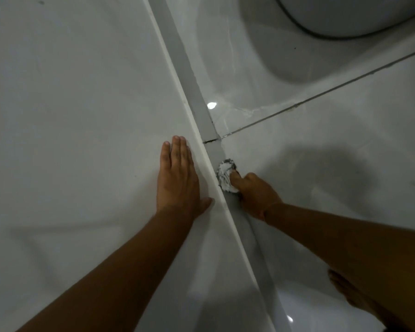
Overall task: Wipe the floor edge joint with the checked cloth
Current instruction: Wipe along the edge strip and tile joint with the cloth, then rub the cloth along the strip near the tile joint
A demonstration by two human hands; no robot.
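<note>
Right hand (255, 195) is clenched around the bunched checked cloth (225, 176), pressing it vs. the grey floor edge joint (194, 92) just below the crack where a tile grout line (321, 94) meets it. Left hand (177, 178) lies flat & open, fingers together, on the white wall (70, 104) beside the joint, holding nothing. A bare foot (345, 291) shows bottom right on the glossy floor (345, 140).

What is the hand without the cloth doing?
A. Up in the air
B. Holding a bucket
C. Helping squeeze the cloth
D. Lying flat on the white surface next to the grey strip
D: the left hand lies flat, fingers together, on the white surface while the right hand presses the checked cloth against the grey strip.
</note>
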